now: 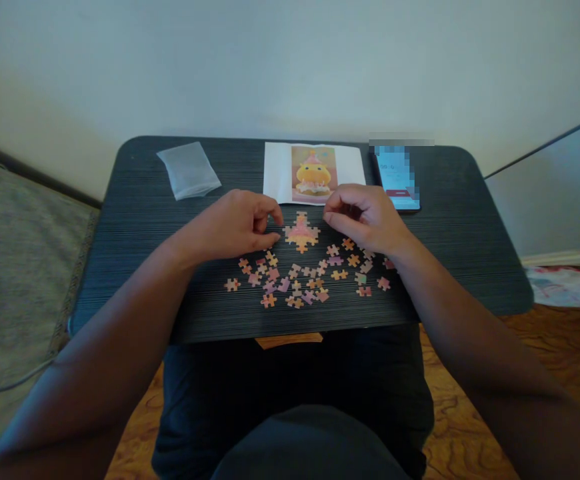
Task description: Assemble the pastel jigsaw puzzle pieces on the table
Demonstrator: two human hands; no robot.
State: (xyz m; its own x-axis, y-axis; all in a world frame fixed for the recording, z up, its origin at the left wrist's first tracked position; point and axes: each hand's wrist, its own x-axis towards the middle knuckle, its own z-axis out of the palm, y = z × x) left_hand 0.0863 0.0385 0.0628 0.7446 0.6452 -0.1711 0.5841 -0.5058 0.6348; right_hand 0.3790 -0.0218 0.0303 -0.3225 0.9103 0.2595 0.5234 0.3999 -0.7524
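A small joined cluster of jigsaw pieces (301,232), pink above and yellow-orange below, lies on the dark table between my hands. Just left of it is my left hand (247,225), with thumb and index finger apart and nothing visible between them. To the cluster's upper right, my right hand (360,217) has its thumb and index fingertips pressed together; whatever is in that pinch, if anything, cannot be made out. Below both hands, loose jigsaw pieces (297,287) are scattered, some partly under my right wrist. A reference picture (315,175) of a yellow figure on a cake lies just behind the cluster.
A clear plastic bag (190,171) rests at the table's back left. Right of the picture sheet is a phone (397,177) with its screen lit. The dark table (470,253) stands against a pale wall (290,67), with a beige cushioned surface (15,280) at left.
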